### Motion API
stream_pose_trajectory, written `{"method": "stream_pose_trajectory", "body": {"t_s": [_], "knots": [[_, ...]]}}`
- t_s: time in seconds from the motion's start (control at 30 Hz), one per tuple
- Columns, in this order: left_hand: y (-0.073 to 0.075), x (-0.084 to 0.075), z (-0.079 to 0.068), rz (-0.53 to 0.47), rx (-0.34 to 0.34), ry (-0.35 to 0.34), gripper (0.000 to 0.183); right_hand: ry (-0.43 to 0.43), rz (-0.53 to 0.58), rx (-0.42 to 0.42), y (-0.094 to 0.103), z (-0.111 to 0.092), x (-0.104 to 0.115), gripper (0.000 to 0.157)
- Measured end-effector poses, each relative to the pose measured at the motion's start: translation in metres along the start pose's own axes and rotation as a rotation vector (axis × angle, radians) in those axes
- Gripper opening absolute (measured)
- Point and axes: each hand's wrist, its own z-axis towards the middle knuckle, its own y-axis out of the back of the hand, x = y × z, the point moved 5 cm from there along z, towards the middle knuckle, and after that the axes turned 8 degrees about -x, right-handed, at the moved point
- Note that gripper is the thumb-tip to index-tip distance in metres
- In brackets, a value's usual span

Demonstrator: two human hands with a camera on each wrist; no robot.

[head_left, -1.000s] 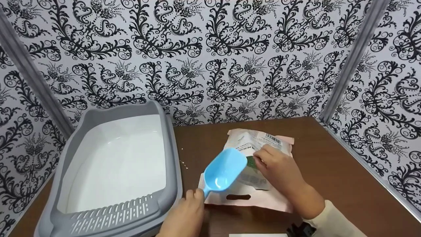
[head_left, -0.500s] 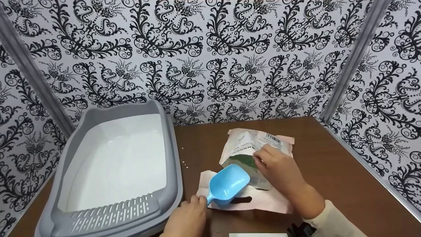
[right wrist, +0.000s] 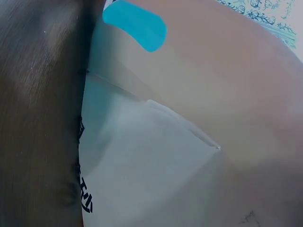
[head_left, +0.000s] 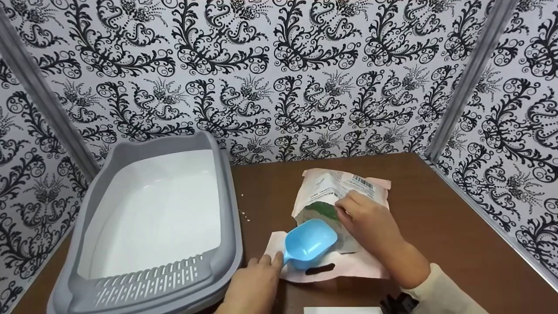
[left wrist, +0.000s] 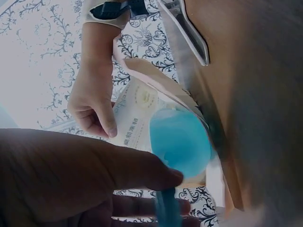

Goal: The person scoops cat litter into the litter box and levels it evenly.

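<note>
My left hand [head_left: 255, 281] holds a blue scoop [head_left: 310, 240] by its short handle. In the left wrist view, the thumb and fingers pinch that handle, with the scoop's bowl [left wrist: 182, 144] at the gaping mouth of a pale pink bag [left wrist: 149, 78]. From the head view, the bowl lies over the bag's near part, beside a cut-out carrying slot. My right hand [head_left: 366, 222] pinches the upper layer of the bag [head_left: 316, 187], its fingers curled. The right wrist view shows mostly the bag's pale surface [right wrist: 142, 156], with the scoop [right wrist: 139, 23] above. The bag's contents are hidden.
A grey litter box [head_left: 231, 209] with a white inside and a slotted front ledge stands on the left. White crumbs [head_left: 245, 214] dot the brown table [head_left: 440, 209]. A white object [head_left: 342, 310] shows at the bottom edge. Patterned walls enclose the back and sides.
The scoop has come down toward the bag's near part and then shifted right, my left hand moving right with it. My right hand has stayed at the bag.
</note>
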Motion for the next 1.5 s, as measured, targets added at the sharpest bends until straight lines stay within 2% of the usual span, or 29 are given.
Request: {"method": "stream_pose_trajectory", "body": {"t_s": [0.17, 0.47, 0.63, 0.87, 1.03, 1.2, 1.37, 1.5], "knots": [[0.004, -0.004, 0.003, 0.026, -0.030, -0.061, 0.049, 0.000, 0.005, 0.008, 0.000, 0.001, 0.000, 0.016], [0.008, -0.007, 0.004, 0.029, -0.190, -0.114, 0.039, -0.011, 0.002, 0.012, -0.001, -0.001, 0.000, 0.014], [0.006, -0.009, 0.005, 0.055, -0.240, -0.131, 0.035, -0.047, -0.008, 0.032, 0.000, -0.001, 0.001, 0.012], [0.004, -0.012, 0.012, 0.091, -0.295, -0.137, 0.030, -0.144, -0.022, 0.159, -0.001, 0.007, 0.004, 0.010], [0.002, -0.017, 0.015, 0.093, -0.297, -0.155, 0.037, -0.251, 0.019, 0.290, 0.000, 0.017, 0.001, 0.006], [0.002, -0.023, 0.021, 0.114, -0.357, -0.145, 0.035, -0.344, 0.076, 0.395, 0.004, 0.027, -0.007, 0.003], [0.002, -0.033, 0.031, 0.103, -0.411, -0.117, 0.028, -0.415, 0.162, 0.436, 0.009, 0.030, -0.013, 0.005], [0.002, -0.039, 0.039, 0.102, -0.407, -0.078, 0.024, -0.426, 0.186, 0.418, 0.011, 0.032, -0.016, 0.007]]}}
